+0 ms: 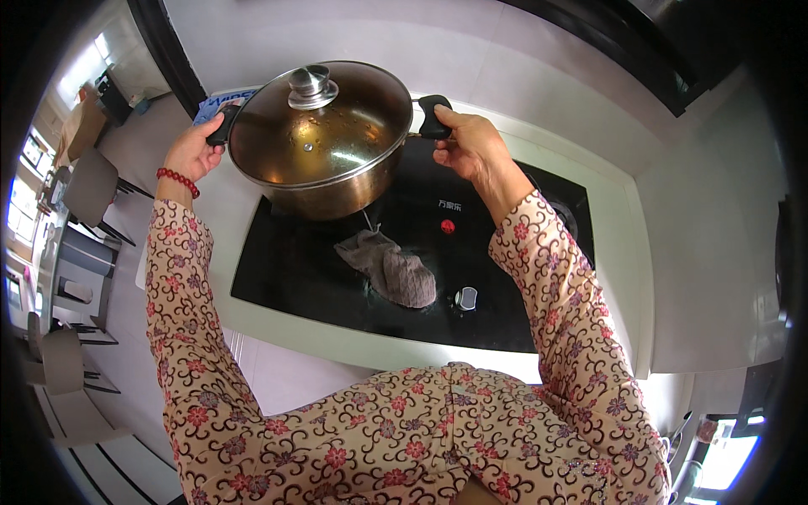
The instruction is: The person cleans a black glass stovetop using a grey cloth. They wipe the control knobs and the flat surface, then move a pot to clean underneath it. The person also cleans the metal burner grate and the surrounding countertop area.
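A metal pot [334, 196] with a glass lid [353, 126] on it is held over the back left of a black glass cooktop [303, 271]. My left hand [194, 150] grips its left black handle, and my right hand [472, 142] grips the right one. The lid has a metal knob [310, 85] and droplets on it. Whether the pot's base touches the cooktop is unclear. In front of the pot, a crumpled grey cloth [398, 271] lies on the glass. A silver control knob [466, 298] is to the right of the cloth.
A pale counter [297, 328] borders the cooktop, with a wall behind. A blue wipes package [221, 104] is behind my left hand. On the right a burner [563, 218] is partly hidden by my sleeve. Chairs [91, 186] and a table stand far left.
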Available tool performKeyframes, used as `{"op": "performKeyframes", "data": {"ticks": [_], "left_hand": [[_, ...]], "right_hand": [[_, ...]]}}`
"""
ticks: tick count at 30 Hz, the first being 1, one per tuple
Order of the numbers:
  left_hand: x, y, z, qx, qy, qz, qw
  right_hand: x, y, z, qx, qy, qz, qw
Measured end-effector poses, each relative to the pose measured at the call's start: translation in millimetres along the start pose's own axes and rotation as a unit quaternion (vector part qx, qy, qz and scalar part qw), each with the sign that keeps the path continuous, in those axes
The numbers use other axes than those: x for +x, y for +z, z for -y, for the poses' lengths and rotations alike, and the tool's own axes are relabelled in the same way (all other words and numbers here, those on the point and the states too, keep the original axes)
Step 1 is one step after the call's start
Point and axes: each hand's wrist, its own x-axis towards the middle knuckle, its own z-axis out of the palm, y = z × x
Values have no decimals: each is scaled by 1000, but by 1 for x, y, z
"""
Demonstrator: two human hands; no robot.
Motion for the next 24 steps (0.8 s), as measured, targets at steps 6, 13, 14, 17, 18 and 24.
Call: {"op": "performKeyframes", "data": {"ticks": [6, 13, 14, 17, 18, 24], "left_hand": [[-3, 4, -5, 12, 26, -21, 999], [-23, 57, -34, 23, 72, 36, 996], [-25, 73, -34, 30, 71, 25, 997], [-42, 103, -45, 31, 73, 61, 995], [-33, 121, -31, 16, 62, 95, 993], [-56, 192, -60, -30, 115, 128, 985]], "right_hand": [[11, -14, -1, 47, 14, 28, 998], [-29, -61, 34, 71, -67, 16, 995], [-29, -76, 40, 65, -89, 6, 994], [-46, -97, 60, 62, -123, -12, 990], [-51, -112, 63, 57, -136, -41, 988], [-85, -149, 118, 88, -224, -92, 966]]}}
